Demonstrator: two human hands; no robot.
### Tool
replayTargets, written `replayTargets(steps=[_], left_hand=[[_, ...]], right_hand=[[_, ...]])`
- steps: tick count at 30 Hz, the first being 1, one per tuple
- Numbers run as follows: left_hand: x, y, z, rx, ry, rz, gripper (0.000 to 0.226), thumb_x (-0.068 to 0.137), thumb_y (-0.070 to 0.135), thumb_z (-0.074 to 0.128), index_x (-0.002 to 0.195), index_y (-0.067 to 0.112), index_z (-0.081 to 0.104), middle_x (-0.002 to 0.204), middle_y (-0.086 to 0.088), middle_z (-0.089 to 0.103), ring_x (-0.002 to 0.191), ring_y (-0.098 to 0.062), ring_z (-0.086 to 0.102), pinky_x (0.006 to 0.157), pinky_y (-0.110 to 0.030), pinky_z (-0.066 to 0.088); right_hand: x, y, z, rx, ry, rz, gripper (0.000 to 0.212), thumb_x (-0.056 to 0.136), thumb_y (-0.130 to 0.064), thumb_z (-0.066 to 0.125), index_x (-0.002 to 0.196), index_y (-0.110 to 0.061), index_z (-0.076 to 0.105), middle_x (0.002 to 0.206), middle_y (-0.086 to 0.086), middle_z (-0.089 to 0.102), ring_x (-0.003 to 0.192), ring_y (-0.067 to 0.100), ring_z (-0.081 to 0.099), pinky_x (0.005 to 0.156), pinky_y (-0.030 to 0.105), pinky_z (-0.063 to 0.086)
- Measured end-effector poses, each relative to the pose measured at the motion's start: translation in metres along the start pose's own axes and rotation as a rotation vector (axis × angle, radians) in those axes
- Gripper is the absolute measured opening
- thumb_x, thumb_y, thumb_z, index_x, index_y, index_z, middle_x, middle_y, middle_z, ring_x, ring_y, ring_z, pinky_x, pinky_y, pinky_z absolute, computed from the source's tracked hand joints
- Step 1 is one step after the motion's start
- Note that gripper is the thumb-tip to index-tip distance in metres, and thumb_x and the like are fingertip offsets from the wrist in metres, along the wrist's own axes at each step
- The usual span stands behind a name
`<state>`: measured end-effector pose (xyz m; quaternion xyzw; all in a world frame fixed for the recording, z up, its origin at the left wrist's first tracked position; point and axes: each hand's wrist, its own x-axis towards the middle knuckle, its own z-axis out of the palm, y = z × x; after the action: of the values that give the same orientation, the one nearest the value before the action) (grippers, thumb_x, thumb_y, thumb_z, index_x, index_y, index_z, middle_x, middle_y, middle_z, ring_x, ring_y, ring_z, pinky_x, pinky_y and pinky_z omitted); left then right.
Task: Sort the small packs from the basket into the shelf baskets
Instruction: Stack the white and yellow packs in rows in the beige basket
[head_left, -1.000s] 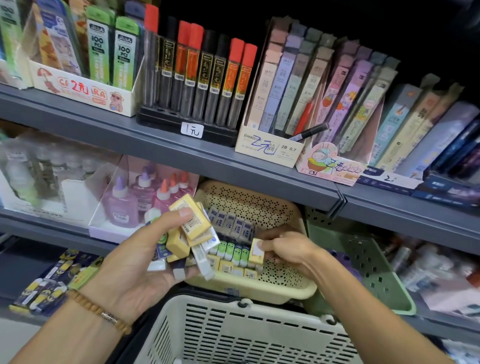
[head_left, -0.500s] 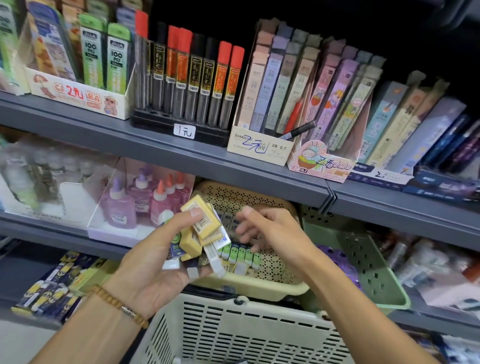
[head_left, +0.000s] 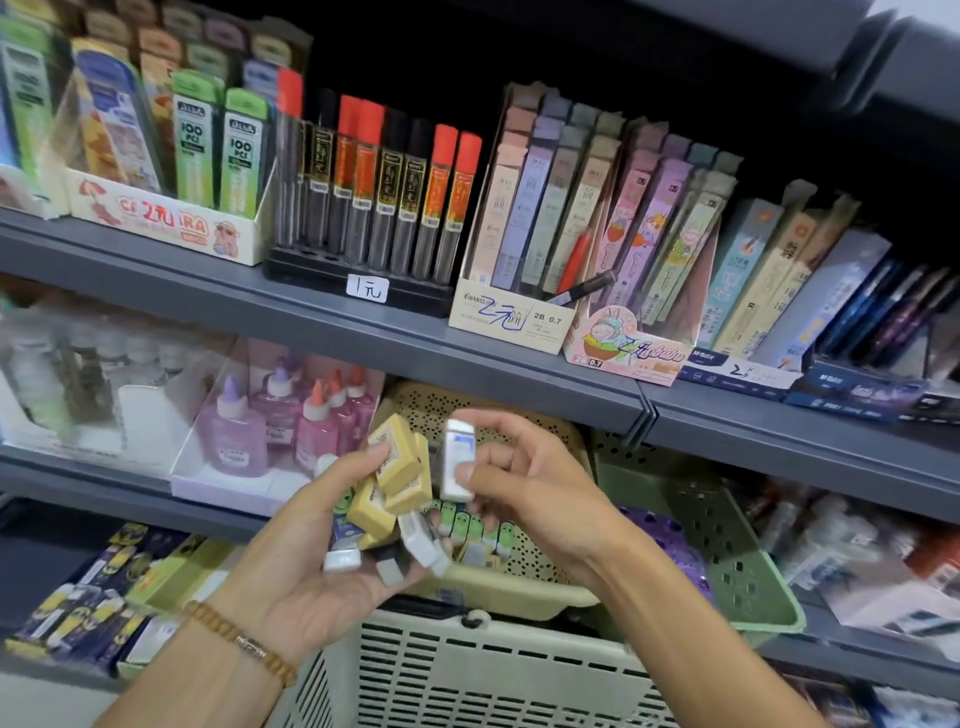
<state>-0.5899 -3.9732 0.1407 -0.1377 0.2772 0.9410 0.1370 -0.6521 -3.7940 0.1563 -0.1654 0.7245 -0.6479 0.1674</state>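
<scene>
Head view: a white pack (head_left: 457, 460) is now pinched upright between the thumb and fingers of the right hand (head_left: 524, 483), just above the yellow shelf basket (head_left: 519, 590) and beside the bundle. Half a second ago this hand was empty, reaching over that basket; a second ago it was setting a pack into it. Judgement: one pack placed, the next drawn for sorting. The left hand (head_left: 306, 551) still clutches the mixed bundle of packs (head_left: 395, 493) in front of the yellow basket. The white carry basket (head_left: 493, 675) stands below it, the green basket (head_left: 727, 545) to its right.
</scene>
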Motion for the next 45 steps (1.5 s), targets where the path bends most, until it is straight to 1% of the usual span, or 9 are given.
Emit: replayTargets(steps=[6, 10, 14, 17, 22, 25, 31, 36, 45], left_hand=[[0.001, 0.013, 0.012, 0.151, 0.143, 0.187, 0.014, 0.084, 0.013, 0.064, 0.078, 0.001, 0.068, 0.072, -0.014, 0.066, 0.050, -0.017, 0.067, 0.042, -0.023, 0.052], [0.010, 0.024, 0.016, 0.280, 0.106, 0.279, 0.021, 0.094, 0.007, 0.047, 0.076, 0.007, 0.059, 0.044, 0.001, 0.062, 0.036, -0.004, 0.058, 0.037, -0.014, 0.046], [0.021, 0.029, 0.004, 0.311, 0.095, 0.258, 0.018, 0.092, 0.009, 0.051, 0.079, 0.009, 0.063, 0.049, 0.002, 0.066, 0.043, -0.005, 0.062, 0.048, -0.014, 0.051], [0.018, 0.025, 0.000, 0.250, 0.086, 0.240, 0.011, 0.080, 0.012, 0.061, 0.087, 0.004, 0.066, 0.055, -0.004, 0.068, 0.044, -0.012, 0.064, 0.040, -0.020, 0.051], [0.014, 0.022, 0.003, 0.215, 0.091, 0.258, 0.010, 0.082, 0.010, 0.059, 0.088, 0.003, 0.064, 0.053, -0.004, 0.067, 0.041, -0.011, 0.064, 0.034, -0.017, 0.046], [0.014, 0.019, 0.004, 0.226, 0.077, 0.246, 0.012, 0.080, 0.010, 0.059, 0.090, 0.005, 0.064, 0.054, -0.003, 0.069, 0.044, -0.010, 0.065, 0.036, -0.017, 0.047], [0.012, 0.013, 0.003, 0.263, 0.029, 0.217, 0.044, 0.060, 0.022, 0.068, 0.100, 0.004, 0.069, 0.073, -0.011, 0.074, 0.059, -0.018, 0.071, 0.045, -0.025, 0.054], [0.004, 0.010, -0.004, 0.277, -0.084, 0.147, 0.049, 0.069, 0.025, 0.074, 0.117, 0.012, 0.068, 0.103, -0.024, 0.066, 0.081, -0.033, 0.068, 0.067, -0.043, 0.054], [0.006, 0.009, -0.007, 0.067, 0.001, 0.116, 0.038, 0.043, -0.003, 0.074, 0.078, 0.011, 0.075, 0.098, -0.024, 0.067, 0.088, -0.035, 0.065, 0.060, -0.040, 0.058]], right_hand=[[0.023, 0.043, -0.045, -0.384, 0.429, 0.198, 0.037, 0.092, -0.002, 0.054, 0.117, -0.028, 0.056, 0.075, 0.003, 0.065, 0.053, 0.014, 0.053, 0.054, 0.029, 0.046], [0.051, 0.066, -0.057, -0.694, 0.442, 0.346, 0.043, 0.094, -0.006, 0.053, 0.134, -0.022, 0.049, 0.115, 0.011, 0.064, 0.070, 0.014, 0.051, 0.056, 0.020, 0.047], [0.072, 0.071, -0.058, -0.909, 0.258, 0.586, 0.038, 0.102, -0.019, 0.046, 0.137, -0.005, 0.048, 0.140, 0.017, 0.051, 0.102, 0.018, 0.047, 0.098, 0.030, 0.041], [0.080, 0.072, -0.056, -1.030, 0.324, 0.499, 0.024, 0.099, -0.019, 0.048, 0.116, -0.010, 0.062, 0.125, 0.012, 0.062, 0.095, 0.022, 0.056, 0.077, 0.027, 0.044], [0.073, 0.065, -0.048, -0.899, 0.366, 0.396, 0.021, 0.095, -0.012, 0.054, 0.096, -0.012, 0.074, 0.109, 0.005, 0.070, 0.095, 0.020, 0.064, 0.076, 0.023, 0.050], [0.056, 0.044, -0.024, -0.387, 0.428, 0.232, 0.015, 0.098, -0.015, 0.056, 0.104, -0.010, 0.069, 0.091, 0.003, 0.073, 0.076, 0.010, 0.068, 0.063, 0.016, 0.052], [0.021, -0.010, 0.026, -0.083, 0.064, 0.020, 0.043, 0.089, -0.052, 0.060, 0.101, -0.012, 0.069, 0.076, 0.002, 0.069, 0.062, 0.016, 0.059, 0.055, 0.026, 0.047], [0.015, -0.023, 0.035, -0.041, -0.143, 0.003, 0.023, 0.087, -0.025, 0.066, 0.108, -0.016, 0.067, 0.079, 0.004, 0.068, 0.060, 0.015, 0.056, 0.047, 0.021, 0.043], [0.014, 0.017, -0.022, -0.130, 0.215, 0.240, 0.020, 0.087, -0.019, 0.065, 0.106, -0.017, 0.065, 0.085, 0.005, 0.075, 0.069, 0.015, 0.061, 0.053, 0.026, 0.044]])
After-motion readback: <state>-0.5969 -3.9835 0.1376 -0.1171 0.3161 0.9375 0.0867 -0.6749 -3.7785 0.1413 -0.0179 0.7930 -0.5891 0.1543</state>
